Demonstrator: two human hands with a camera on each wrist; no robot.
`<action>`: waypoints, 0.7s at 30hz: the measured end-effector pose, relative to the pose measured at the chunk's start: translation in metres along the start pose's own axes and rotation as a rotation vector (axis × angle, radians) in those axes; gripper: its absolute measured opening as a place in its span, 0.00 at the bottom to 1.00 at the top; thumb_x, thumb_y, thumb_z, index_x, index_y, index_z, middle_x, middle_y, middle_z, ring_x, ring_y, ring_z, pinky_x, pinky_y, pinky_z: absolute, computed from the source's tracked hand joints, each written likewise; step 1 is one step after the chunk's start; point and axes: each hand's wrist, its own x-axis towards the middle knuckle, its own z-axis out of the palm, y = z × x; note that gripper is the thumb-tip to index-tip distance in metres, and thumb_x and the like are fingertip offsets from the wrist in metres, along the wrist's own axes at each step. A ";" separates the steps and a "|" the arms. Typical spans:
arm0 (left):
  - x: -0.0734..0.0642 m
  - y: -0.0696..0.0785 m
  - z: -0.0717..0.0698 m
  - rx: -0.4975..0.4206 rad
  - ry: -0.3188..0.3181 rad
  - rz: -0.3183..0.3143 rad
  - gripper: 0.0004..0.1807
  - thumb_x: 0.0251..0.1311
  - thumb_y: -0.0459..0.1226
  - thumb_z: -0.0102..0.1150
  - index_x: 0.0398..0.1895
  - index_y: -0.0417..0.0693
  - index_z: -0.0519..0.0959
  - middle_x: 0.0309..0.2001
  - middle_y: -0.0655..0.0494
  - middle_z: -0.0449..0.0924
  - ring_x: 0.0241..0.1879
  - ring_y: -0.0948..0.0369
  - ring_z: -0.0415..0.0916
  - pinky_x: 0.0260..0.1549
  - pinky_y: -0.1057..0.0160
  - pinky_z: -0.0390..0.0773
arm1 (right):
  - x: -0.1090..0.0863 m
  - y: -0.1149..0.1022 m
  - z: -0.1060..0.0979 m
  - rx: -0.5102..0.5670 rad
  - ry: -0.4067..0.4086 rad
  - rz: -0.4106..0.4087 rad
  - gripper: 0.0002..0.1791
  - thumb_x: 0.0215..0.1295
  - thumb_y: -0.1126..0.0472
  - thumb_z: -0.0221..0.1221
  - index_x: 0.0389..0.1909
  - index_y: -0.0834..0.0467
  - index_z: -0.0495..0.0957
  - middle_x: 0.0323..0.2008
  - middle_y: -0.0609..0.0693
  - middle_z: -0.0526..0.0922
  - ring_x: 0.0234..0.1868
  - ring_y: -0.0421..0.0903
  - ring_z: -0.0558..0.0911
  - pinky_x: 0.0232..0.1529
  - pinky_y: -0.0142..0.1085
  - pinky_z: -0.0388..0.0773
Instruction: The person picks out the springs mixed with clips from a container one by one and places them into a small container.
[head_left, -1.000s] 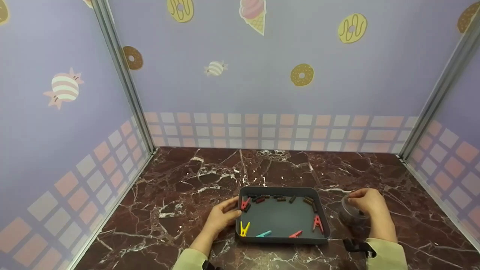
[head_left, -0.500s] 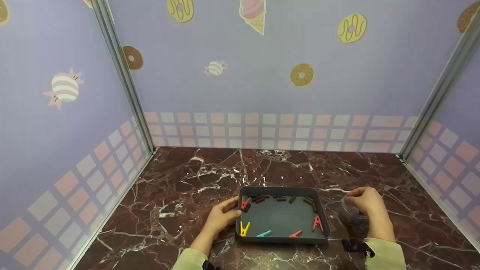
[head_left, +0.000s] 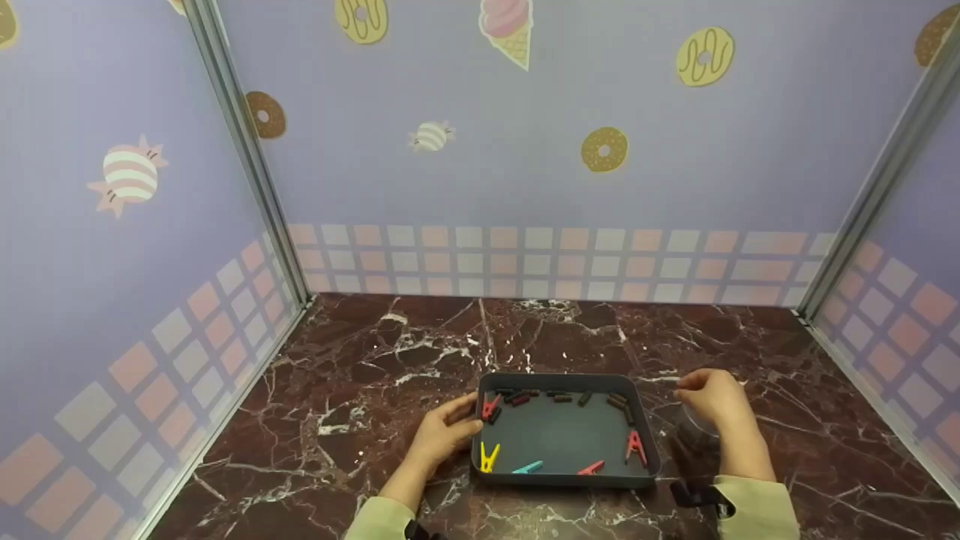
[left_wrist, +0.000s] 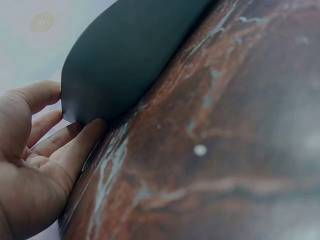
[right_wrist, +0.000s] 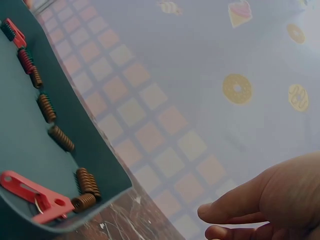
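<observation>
Leftward, toward the gray tray (head_left: 562, 436), the right hand (head_left: 718, 397) had shifted, thumb and fingertip close together, any hold impossible to tell. The left hand's (head_left: 442, 436) extended fingers touched the tray's outside. Beneath the right hand sat a clear jar (head_left: 694, 437). Moving springs (head_left: 584, 399), left inside the tray, seemed the step, next probably needing a leftward reach.

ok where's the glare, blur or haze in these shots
Left wrist: soft-looking tabletop, pale glare toward its right; right wrist: the patterned wall looks hazy, washed out; head: the clear container partly behind the right hand is dim, hard to make out.
</observation>
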 end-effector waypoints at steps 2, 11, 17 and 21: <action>0.000 0.000 0.000 -0.005 0.001 -0.004 0.33 0.65 0.31 0.63 0.72 0.31 0.68 0.70 0.28 0.69 0.67 0.38 0.75 0.51 0.56 0.86 | 0.000 -0.004 0.003 -0.001 0.002 -0.007 0.16 0.69 0.62 0.62 0.49 0.70 0.82 0.48 0.71 0.84 0.49 0.68 0.83 0.51 0.60 0.80; 0.001 -0.001 -0.001 0.000 -0.002 -0.010 0.33 0.66 0.32 0.63 0.73 0.32 0.68 0.71 0.28 0.69 0.67 0.38 0.74 0.51 0.55 0.87 | -0.003 -0.025 0.018 -0.007 0.016 -0.059 0.13 0.67 0.64 0.63 0.46 0.69 0.83 0.46 0.69 0.86 0.45 0.64 0.85 0.47 0.56 0.82; 0.000 0.000 -0.002 0.049 0.010 -0.018 0.33 0.66 0.34 0.65 0.74 0.36 0.69 0.71 0.30 0.69 0.67 0.39 0.74 0.51 0.56 0.86 | -0.005 -0.039 0.033 -0.018 -0.001 -0.071 0.14 0.66 0.63 0.64 0.46 0.69 0.83 0.44 0.67 0.87 0.42 0.61 0.86 0.47 0.56 0.82; -0.001 0.001 -0.001 0.044 0.009 -0.014 0.33 0.66 0.33 0.65 0.73 0.35 0.69 0.71 0.29 0.69 0.67 0.39 0.75 0.51 0.57 0.87 | -0.007 -0.049 0.046 -0.053 -0.011 -0.103 0.13 0.67 0.64 0.64 0.47 0.69 0.83 0.43 0.65 0.87 0.43 0.61 0.86 0.47 0.57 0.82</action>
